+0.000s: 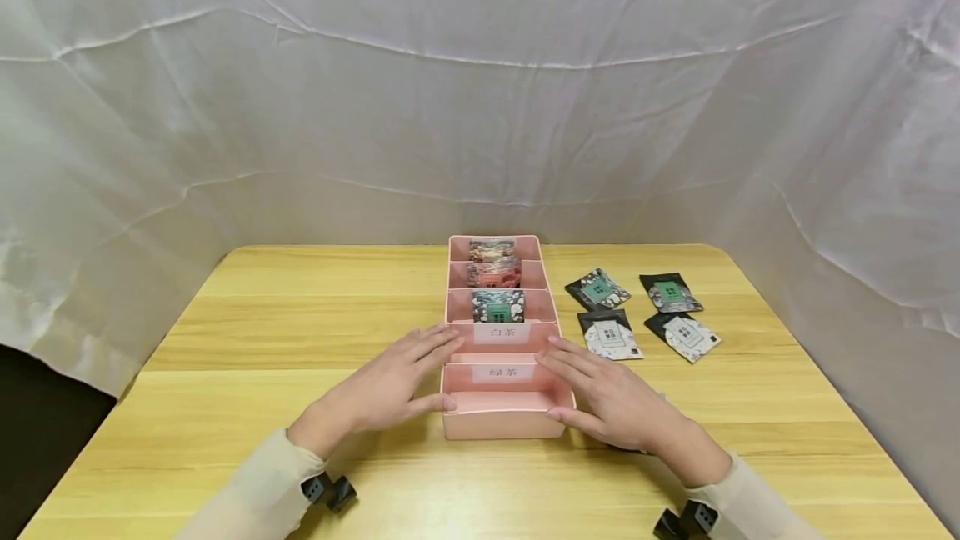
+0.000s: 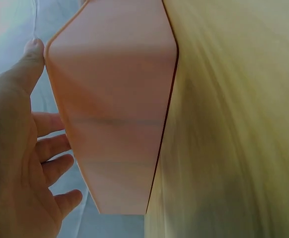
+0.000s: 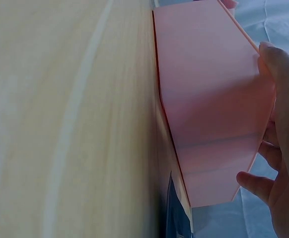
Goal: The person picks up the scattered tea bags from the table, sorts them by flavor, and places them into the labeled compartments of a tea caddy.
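Observation:
A long pink divided box [image 1: 504, 425] stands on the table between both hands. My left hand [image 1: 386, 386] lies along its left side, fingers extended to the rim and thumb at the front corner. On the opposite side, my right hand [image 1: 618, 398] has its fingers at the rim and its thumb near the front corner. The wrist views show the fingers lightly bent beside the box's upper edge. Two white labels [image 1: 501, 333] with dark characters mark the dividers. The far compartments hold a green-labelled sachet [image 1: 498, 307], a red one [image 1: 495, 275] and a beige-patterned one [image 1: 491, 252].
Right of the box lie several flat sachets: two green-labelled ones, including this sachet [image 1: 671, 292], and two with white labels, such as this sachet [image 1: 610, 335]. A dark packet [image 3: 177, 213] lies by the box in the right wrist view. Grey cloth [image 1: 480, 123] hangs behind the wooden table [image 1: 300, 315].

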`<control>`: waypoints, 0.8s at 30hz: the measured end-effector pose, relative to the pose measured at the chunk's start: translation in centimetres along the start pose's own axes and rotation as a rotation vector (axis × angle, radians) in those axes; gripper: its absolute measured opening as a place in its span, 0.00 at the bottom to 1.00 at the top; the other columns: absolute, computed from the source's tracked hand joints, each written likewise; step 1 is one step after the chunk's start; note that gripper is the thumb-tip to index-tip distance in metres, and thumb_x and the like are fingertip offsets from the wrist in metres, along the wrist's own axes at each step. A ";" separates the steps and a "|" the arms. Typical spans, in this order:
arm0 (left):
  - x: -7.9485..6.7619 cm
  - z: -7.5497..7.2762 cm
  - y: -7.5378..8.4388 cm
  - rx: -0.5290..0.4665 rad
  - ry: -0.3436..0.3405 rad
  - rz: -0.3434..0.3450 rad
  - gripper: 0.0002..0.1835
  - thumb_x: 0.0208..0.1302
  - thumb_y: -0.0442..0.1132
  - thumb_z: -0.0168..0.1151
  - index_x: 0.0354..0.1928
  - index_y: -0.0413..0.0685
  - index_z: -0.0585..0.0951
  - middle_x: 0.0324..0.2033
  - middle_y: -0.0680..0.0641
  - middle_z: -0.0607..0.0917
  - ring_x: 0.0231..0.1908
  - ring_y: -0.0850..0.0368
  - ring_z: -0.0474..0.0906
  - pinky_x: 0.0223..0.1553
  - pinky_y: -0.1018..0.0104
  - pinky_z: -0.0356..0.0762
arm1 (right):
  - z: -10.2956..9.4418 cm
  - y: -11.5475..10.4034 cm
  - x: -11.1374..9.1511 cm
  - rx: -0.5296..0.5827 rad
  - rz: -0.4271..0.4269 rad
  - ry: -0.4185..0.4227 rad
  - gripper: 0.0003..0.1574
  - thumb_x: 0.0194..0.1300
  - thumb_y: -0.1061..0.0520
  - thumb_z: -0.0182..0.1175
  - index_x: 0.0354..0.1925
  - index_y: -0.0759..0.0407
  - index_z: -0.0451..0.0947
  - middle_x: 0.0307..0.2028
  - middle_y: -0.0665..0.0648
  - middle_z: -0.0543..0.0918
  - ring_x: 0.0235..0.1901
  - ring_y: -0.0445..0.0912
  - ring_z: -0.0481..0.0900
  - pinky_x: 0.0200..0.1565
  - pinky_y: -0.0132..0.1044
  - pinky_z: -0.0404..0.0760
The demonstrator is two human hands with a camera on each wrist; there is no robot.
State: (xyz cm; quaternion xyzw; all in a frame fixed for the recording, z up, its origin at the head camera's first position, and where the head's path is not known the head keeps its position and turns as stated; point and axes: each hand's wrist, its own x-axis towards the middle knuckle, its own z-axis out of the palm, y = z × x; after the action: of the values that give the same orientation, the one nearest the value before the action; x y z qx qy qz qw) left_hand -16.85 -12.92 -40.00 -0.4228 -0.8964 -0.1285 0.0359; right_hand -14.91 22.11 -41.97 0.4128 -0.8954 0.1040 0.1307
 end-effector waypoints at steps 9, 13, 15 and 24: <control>0.0 0.6 0.4 0.060 -0.028 0.011 0.43 0.70 0.63 0.49 0.77 0.46 0.52 0.75 0.45 0.51 0.75 0.52 0.42 0.73 0.50 0.40 | 0.1 0.0 -0.1 0.001 -0.015 0.007 0.41 0.70 0.35 0.53 0.72 0.53 0.62 0.71 0.60 0.64 0.70 0.51 0.60 0.64 0.52 0.68; 0.0 0.8 0.5 0.083 -0.006 0.031 0.42 0.70 0.62 0.51 0.76 0.45 0.53 0.75 0.44 0.52 0.75 0.50 0.43 0.72 0.47 0.44 | 0.1 0.2 -0.1 -0.009 -0.025 0.019 0.42 0.70 0.34 0.53 0.72 0.54 0.63 0.71 0.60 0.64 0.70 0.52 0.60 0.64 0.52 0.69; 0.1 0.9 0.5 0.107 0.008 0.050 0.42 0.70 0.61 0.51 0.76 0.44 0.54 0.75 0.43 0.54 0.74 0.49 0.44 0.72 0.45 0.46 | 0.1 0.2 -0.1 -0.009 -0.026 0.022 0.42 0.70 0.34 0.53 0.72 0.54 0.63 0.71 0.60 0.64 0.70 0.52 0.60 0.64 0.52 0.69; 0.0 1.4 0.3 0.146 0.046 0.084 0.42 0.71 0.65 0.43 0.74 0.41 0.58 0.74 0.42 0.57 0.74 0.48 0.47 0.71 0.44 0.50 | 0.0 0.1 0.1 -0.001 -0.029 0.017 0.42 0.70 0.35 0.53 0.72 0.55 0.63 0.71 0.61 0.63 0.70 0.53 0.60 0.63 0.54 0.69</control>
State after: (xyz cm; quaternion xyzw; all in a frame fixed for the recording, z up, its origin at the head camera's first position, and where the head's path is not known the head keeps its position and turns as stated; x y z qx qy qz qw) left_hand -16.57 -12.37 -41.33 -0.4532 -0.8837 -0.0712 0.0927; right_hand -15.02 22.13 -41.93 0.4250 -0.8881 0.1050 0.1399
